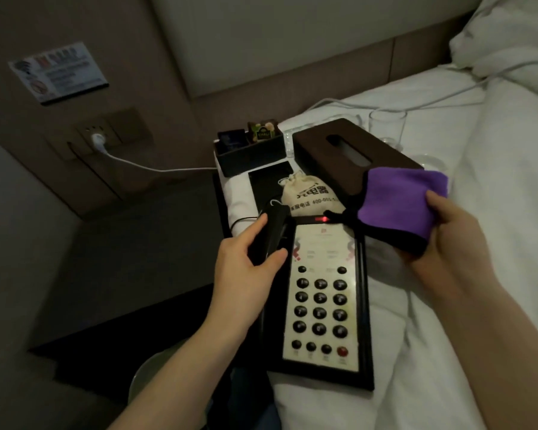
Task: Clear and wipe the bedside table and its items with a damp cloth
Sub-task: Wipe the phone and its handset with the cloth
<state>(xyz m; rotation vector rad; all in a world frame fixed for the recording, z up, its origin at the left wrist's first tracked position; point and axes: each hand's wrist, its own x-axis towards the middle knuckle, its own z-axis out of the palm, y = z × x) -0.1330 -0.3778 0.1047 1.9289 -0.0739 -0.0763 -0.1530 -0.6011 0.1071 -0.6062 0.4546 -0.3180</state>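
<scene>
Head camera view, looking down along two bare forearms over a bed edge. A black telephone handset (pixel 269 235) sits in the curled grip of the left hand (pixel 246 262): the fingers wrap over its outer side with the index tip near the handset's far end, and the thumb presses its inner side next to the keypad. The handset lies along the left edge of the telephone base (pixel 326 305), a flat black unit with round dark keys and one small red light at its far end. That left arm reaches forward from the lower left, wrist roughly straight.

To the right, the right hand (pixel 444 243) holds a folded purple cloth (pixel 404 206) with a black edge; the thumb lies on top of the cloth's near right corner and the fingers curl beneath it. The cloth hangs just above the far right corner of the base, its black edge near the red light.

Beyond the left fingertips lies a cream drawstring pouch (pixel 308 197) with printed characters. Beyond the cloth sits a dark tissue box (pixel 348 150), and farther left a black tray of sachets (pixel 250 147). All rest on white bedding (pixel 448 336).
</scene>
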